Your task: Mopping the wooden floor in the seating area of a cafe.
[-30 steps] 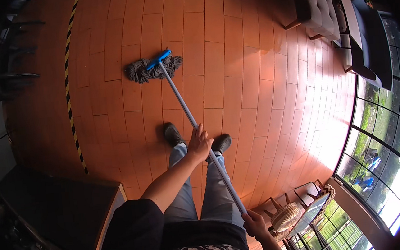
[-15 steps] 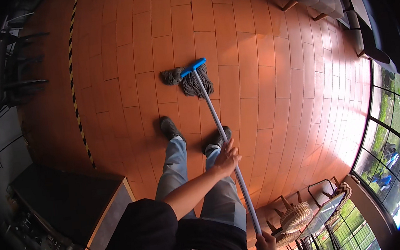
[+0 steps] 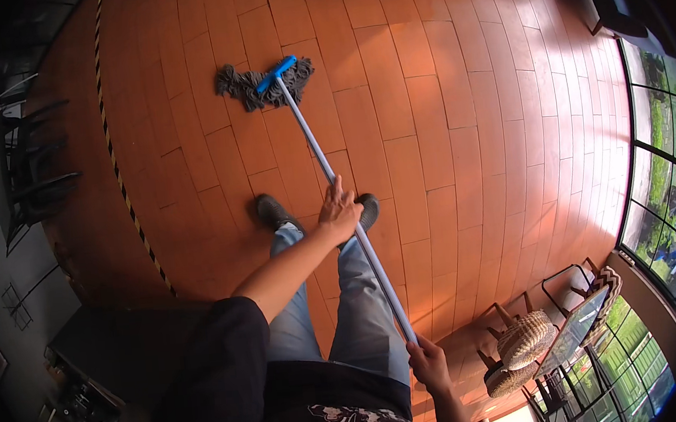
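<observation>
A mop [image 3: 307, 137] with a pale grey pole slants from my waist toward the far floor. Its blue clamp [image 3: 276, 73] bears dark grey yarn strands, spread out on the orange tiles ahead of my feet. Partway down the pole, my left hand [image 3: 340, 212] is closed round it, one finger stretched along the shaft. My right hand [image 3: 429, 364] grips the pole's near end, by my right hip. Both hands hold the same pole, the right one lower and nearer to me.
Black-and-yellow striped tape [image 3: 120, 178] runs along the floor at left, beyond it dark chairs [image 3: 39, 149]. A dark counter [image 3: 116, 343] stands near left. Woven stools [image 3: 526, 339] and a glass-topped table [image 3: 574, 331] are near right. Large windows [image 3: 659, 159] line the right side.
The mop head has moved away from me and to the left, its strands fanning wider. Both hands have shifted with the pole; the right forearm now shows. My view has turned somewhat.
</observation>
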Demonstrator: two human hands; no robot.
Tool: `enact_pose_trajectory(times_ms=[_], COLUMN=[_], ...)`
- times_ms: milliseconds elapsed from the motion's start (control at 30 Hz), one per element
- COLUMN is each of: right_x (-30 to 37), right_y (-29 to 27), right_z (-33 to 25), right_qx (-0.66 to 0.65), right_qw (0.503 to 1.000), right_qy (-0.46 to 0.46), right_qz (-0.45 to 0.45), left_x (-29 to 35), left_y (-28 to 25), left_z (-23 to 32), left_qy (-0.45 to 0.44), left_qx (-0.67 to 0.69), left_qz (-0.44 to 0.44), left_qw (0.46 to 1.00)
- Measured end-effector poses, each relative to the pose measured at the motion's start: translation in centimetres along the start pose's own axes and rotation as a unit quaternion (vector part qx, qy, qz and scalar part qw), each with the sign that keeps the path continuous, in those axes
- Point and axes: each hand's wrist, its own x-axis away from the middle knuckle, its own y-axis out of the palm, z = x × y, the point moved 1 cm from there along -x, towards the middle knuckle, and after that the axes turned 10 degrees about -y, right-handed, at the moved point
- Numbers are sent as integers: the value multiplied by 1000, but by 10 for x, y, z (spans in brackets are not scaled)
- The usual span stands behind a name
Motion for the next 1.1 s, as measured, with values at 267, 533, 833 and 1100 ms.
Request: enact_pose_trajectory(times_ms=[267, 533, 833, 1100], right_x=[170, 17, 58, 159], right_y=[-73, -19, -28, -36], right_z=[98, -8, 60, 129], right_qx=[-17, -174, -204, -176], right_qw=[990, 980, 970, 966], right_qy=[36, 79, 84, 59], right_qz=[138, 62, 101, 181], left_x=[91, -19, 25, 73], left_y=[58, -19, 10, 30], left_z=[163, 77, 127, 217], left_qy=[140, 172, 174, 290], left_qx=[106, 89, 49, 26], left_qz=[-74, -11, -70, -194], left_qw=[982, 981, 981, 937])
